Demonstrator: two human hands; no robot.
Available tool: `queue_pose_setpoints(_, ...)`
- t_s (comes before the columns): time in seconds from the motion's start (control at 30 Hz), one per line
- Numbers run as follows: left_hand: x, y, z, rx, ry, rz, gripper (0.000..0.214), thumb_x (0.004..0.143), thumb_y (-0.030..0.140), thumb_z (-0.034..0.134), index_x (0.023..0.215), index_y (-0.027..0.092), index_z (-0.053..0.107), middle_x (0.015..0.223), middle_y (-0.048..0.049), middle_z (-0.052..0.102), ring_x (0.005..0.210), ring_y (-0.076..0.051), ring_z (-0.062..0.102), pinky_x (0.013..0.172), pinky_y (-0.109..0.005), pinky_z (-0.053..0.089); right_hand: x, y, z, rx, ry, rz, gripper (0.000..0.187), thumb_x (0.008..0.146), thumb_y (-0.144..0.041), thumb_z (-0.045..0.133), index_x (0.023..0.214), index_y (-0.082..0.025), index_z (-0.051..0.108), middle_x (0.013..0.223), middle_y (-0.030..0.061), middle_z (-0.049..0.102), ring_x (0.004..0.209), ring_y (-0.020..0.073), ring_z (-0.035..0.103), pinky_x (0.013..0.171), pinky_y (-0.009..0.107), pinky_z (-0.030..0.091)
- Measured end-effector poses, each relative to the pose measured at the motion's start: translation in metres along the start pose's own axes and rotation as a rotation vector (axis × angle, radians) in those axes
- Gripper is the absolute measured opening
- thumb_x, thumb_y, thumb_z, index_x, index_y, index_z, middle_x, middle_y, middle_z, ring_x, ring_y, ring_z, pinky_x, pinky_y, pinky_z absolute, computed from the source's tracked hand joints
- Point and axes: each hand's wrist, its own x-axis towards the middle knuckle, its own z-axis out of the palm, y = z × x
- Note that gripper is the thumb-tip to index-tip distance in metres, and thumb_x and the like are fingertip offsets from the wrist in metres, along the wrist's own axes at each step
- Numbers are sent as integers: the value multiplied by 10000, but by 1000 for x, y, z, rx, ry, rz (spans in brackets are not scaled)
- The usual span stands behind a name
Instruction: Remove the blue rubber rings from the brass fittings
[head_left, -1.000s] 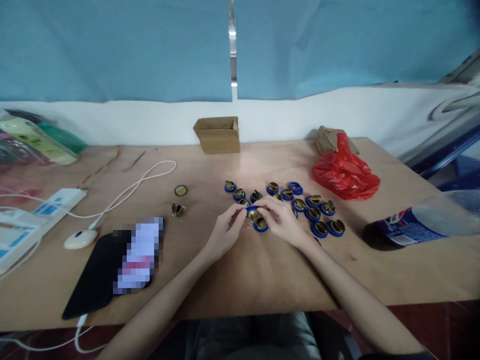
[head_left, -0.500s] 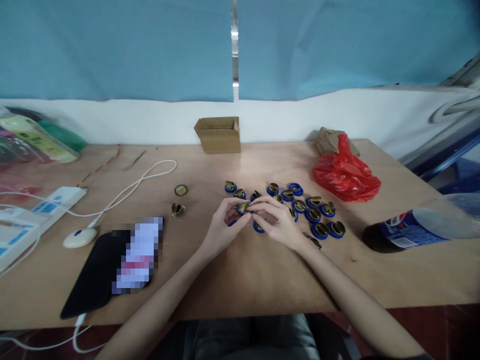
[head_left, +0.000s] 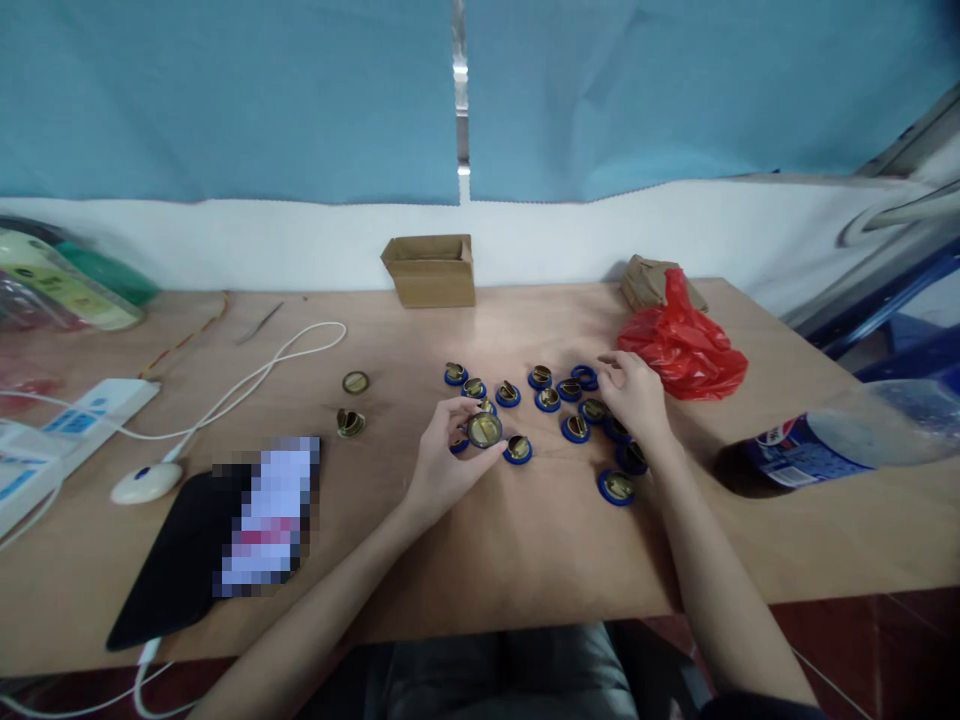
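Note:
Several small brass discs set in blue rings [head_left: 547,398] lie scattered on the wooden table [head_left: 525,540]. My left hand [head_left: 442,460] is closed on one brass disc [head_left: 484,430], holding it up just above the table. My right hand [head_left: 636,396] has reached to the right side of the cluster, fingers curled over an empty blue ring [head_left: 586,376]; whether it grips the ring is not clear. Two bare brass pieces [head_left: 351,422] lie apart to the left.
A small cardboard box [head_left: 430,268] stands at the back, a red plastic bag [head_left: 682,348] at the back right, a lying bottle [head_left: 832,448] at the right. A phone on a black pad [head_left: 172,560], a white cable [head_left: 247,385] and a power strip [head_left: 67,430] occupy the left.
My hands have parted: the right one moved from the middle out to the right end of the cluster. The left hand kept a brass disc and turned its face towards me.

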Motion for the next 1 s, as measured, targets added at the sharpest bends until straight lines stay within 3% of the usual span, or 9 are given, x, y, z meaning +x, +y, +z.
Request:
queue_pose_setpoints(0.17, -1, -1, 2, -14, -14, 43, 474, 724, 258, 817, 1114, 228, 549, 1086, -50, 664, 1045, -207, 692, 810, -299, 578, -4, 9, 7, -106, -244, -24, 273, 866, -205, 541, 1066, -162, 722, 1053, 117, 735, 966, 272, 682, 847, 355, 506)
queue_pose_setpoints(0.3, 0, -4, 3, -31, -22, 62, 406, 773, 209, 756, 1124, 226, 553, 1091, -56, 684, 1042, -198, 695, 884, -332, 573, -9, 3, 12, -215, -358, 4, 302, 920, -287, 551, 1153, -169, 701, 1247, 132, 687, 1110, 314, 650, 917, 414, 492)
queue_pose_setpoints(0.47, 1, -4, 3, -49, -15, 80, 389, 790, 208, 736, 1131, 224, 550, 1114, -65, 683, 1073, -206, 694, 945, -372, 572, -10, -3, 10, -255, -390, 43, 312, 949, -293, 526, 1185, -162, 684, 1290, 139, 662, 1186, 326, 619, 966, 450, 477)
queue_pose_setpoints(0.73, -1, -1, 3, -48, -2, 92, 424, 767, 220, 777, 1126, 230, 552, 1128, -62, 682, 1087, -207, 700, 903, -346, 599, -11, -10, 8, -315, -425, 79, 328, 971, -285, 493, 1224, -157, 658, 1279, 154, 666, 1179, 314, 620, 953, 414, 465)
queue_pose_setpoints(1.0, 1, -3, 0, 116, 33, 139, 428, 753, 216, 785, 1125, 227, 574, 1072, -51, 685, 969, -194, 707, 843, -347, 587, -10, -13, 8, -358, -417, 95, 327, 970, -288, 476, 1185, -149, 679, 1234, 156, 674, 1147, 313, 620, 931, 412, 455)
